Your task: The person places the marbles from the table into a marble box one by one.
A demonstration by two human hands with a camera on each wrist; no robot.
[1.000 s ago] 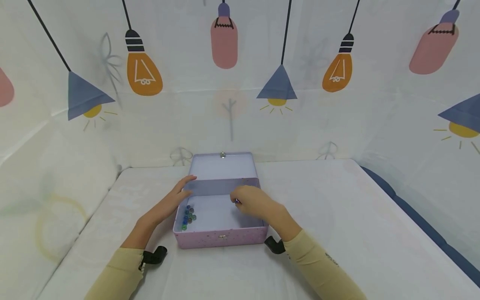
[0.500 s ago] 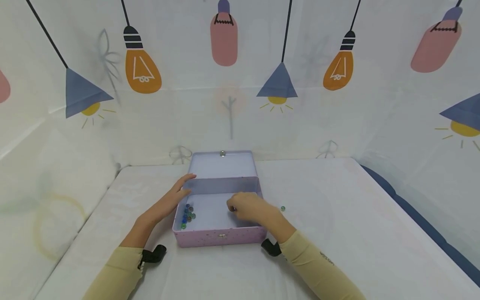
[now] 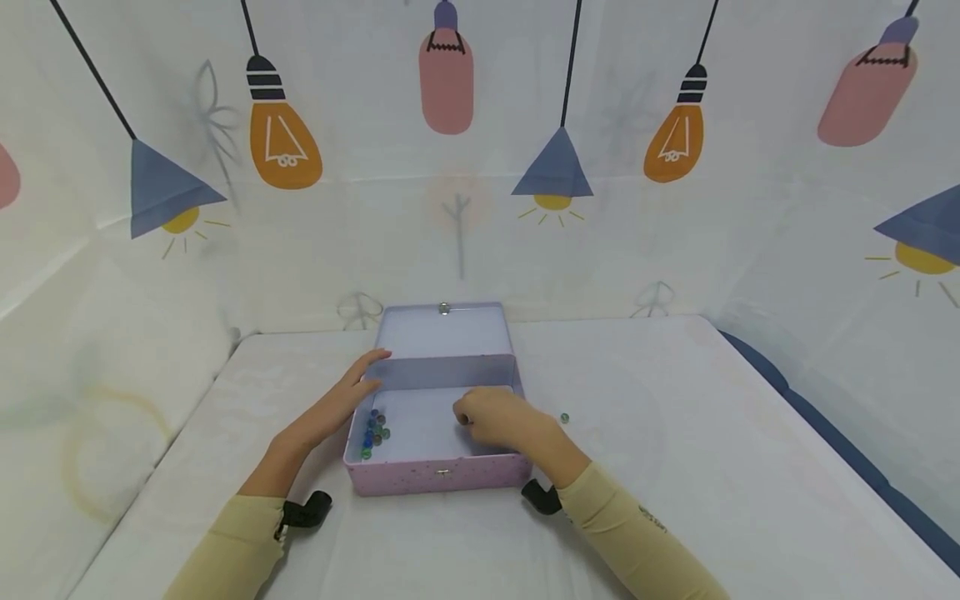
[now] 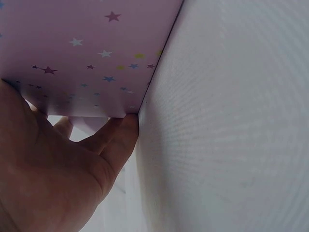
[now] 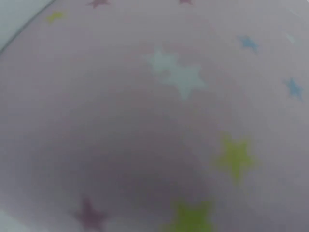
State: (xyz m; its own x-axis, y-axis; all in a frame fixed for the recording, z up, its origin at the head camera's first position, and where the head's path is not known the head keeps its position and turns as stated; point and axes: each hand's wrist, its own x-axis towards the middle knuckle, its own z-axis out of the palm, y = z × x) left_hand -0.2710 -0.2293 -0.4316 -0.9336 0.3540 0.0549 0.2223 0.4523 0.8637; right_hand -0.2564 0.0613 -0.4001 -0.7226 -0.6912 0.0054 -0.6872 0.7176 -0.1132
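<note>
An open pink tin box (image 3: 442, 478) stands on the white-covered table, its lid tipped back. Several blue, green and brownish glass marbles (image 3: 373, 433) lie along the inside left. My left hand (image 3: 333, 415) rests at the box's rear left corner, thumb over the rim and fingers fairly straight. The left wrist view shows these fingers (image 4: 120, 140) touching the star-printed wall (image 4: 87, 58). Inside the box, toward the right, my right hand (image 3: 504, 417) curls its fingers and pinches a marble, mostly hidden. Only the box's outer wall (image 5: 145, 121) fills the right wrist view.
One green marble (image 3: 565, 417) lies on the table right of the box. A patterned white curtain (image 3: 465, 242) surrounds the table on the back and sides. Dark blue fabric (image 3: 806, 412) runs along the right edge.
My right hand has shifted slightly left and lower inside the box, exposing the green marble on the table. My left hand stays at the box's corner.
</note>
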